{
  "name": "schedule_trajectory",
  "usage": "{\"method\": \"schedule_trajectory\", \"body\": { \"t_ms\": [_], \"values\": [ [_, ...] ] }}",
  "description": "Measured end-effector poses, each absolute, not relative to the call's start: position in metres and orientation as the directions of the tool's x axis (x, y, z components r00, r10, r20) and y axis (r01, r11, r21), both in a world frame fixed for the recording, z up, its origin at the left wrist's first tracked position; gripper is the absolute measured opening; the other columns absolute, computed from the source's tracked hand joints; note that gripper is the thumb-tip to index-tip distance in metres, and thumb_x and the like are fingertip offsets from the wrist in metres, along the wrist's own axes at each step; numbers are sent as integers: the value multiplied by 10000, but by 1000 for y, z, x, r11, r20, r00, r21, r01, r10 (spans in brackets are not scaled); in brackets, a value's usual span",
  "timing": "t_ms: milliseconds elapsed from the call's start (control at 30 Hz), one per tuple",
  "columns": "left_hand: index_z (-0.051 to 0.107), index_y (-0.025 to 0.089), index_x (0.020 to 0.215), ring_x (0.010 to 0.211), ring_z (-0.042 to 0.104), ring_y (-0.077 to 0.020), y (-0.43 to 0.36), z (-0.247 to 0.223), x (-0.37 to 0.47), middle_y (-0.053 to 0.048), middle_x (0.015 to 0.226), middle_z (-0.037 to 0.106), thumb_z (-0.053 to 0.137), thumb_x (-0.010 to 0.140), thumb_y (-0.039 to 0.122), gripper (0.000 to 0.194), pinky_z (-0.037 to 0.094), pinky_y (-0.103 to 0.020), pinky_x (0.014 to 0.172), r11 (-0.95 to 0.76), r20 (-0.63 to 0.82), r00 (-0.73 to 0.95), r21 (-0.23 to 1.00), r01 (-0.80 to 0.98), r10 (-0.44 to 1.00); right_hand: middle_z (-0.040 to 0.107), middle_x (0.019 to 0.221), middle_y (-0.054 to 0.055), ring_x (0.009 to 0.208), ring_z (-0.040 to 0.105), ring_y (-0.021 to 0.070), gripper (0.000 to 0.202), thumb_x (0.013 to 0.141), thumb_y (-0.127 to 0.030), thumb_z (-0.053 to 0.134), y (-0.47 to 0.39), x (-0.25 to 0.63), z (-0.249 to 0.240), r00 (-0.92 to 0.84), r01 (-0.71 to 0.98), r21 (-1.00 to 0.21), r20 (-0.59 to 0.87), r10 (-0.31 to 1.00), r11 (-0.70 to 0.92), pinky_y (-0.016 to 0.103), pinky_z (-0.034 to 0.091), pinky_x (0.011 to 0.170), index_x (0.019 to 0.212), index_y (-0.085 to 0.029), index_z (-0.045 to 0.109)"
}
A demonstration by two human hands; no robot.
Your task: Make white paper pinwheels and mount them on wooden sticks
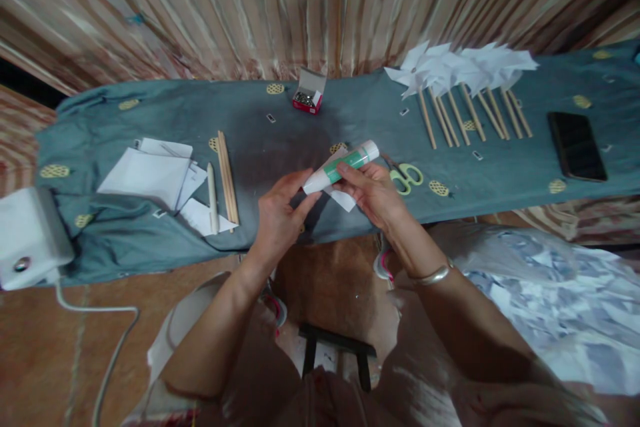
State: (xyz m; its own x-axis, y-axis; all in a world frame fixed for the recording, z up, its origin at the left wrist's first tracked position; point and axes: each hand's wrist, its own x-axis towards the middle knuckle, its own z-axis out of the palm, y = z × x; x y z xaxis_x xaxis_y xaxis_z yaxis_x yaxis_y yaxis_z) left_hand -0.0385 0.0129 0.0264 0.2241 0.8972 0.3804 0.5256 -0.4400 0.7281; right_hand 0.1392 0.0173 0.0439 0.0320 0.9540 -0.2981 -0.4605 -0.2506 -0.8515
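A green and white glue stick [350, 160] is held at a slant above the table's front edge. My left hand [283, 207] pinches its white lower-left end between thumb and fingers. Around the green body, my right hand [373, 192] is closed, with the thumb on top. A piece of white paper [343, 199] shows behind and below the glue stick, close to the right fingers; which hand bears it I cannot tell. Just right of my right hand lie scissors with pale green handles [406, 179].
Paper pinwheels [460, 70] on wooden sticks lie at the back right, near a black phone [577, 147]. A small open red box [307, 101] holds metal pieces. White papers [147, 173], a white pen-like stick [213, 199] and wooden sticks [227, 180] lie left. A white device [33, 237] stands far left.
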Motion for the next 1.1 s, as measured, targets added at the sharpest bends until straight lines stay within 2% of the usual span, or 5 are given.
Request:
{"method": "schedule_trajectory", "body": {
  "t_ms": [367, 700, 833, 967, 1100],
  "values": [
    [709, 188, 1179, 1037, 711, -225, 13, 28, -43, -88, 1165, 747, 663, 899, 381, 343, 562, -374, 941, -423, 383, 193, 723, 546, 904, 693, 680, -22, 602, 601, 93, 432, 464, -486, 927, 16, 120, 41, 77, -458, -849, -333, 940, -263, 213, 487, 544, 687, -185, 710],
    [742, 177, 1107, 996, 717, -223, 15, 29, -44, -93, 1101, 765, 724, 840, 375, 333, 557, -345, 914, -389, 338, 194, 793, 469, 921, 695, 657, -21, 590, 587, 94, 435, 477, -506, 909, 15, 109, 39, 61, -400, -883, -294, 954, -247, 210, 464, 520, 677, -183, 698],
    [748, 175, 1077, 924, 719, -213, 17, 28, -49, -83, 1050, 772, 701, 840, 377, 315, 561, -326, 850, -317, 281, 149, 803, 504, 948, 699, 668, -6, 612, 607, 122, 416, 552, -525, 873, 13, 119, 36, 77, -239, -951, -222, 972, -198, 243, 473, 554, 724, -190, 696],
    [744, 165, 1059, 839, 709, -206, 28, 26, -63, -70, 980, 774, 664, 839, 374, 314, 555, -314, 779, -239, 254, 61, 761, 603, 965, 740, 800, 16, 715, 661, 157, 296, 733, -462, 781, 5, 152, 35, 190, 79, -997, 2, 982, -13, 304, 505, 702, 902, -224, 730],
    [735, 167, 1058, 934, 702, -263, 40, 21, -80, -95, 1031, 760, 649, 848, 359, 297, 543, -388, 878, -275, 302, 105, 605, 747, 948, 759, 891, 44, 805, 678, 215, 150, 886, -309, 608, -12, 183, 33, 81, 560, -820, 195, 977, 118, 389, 514, 814, 925, -245, 739]
  ]
}}
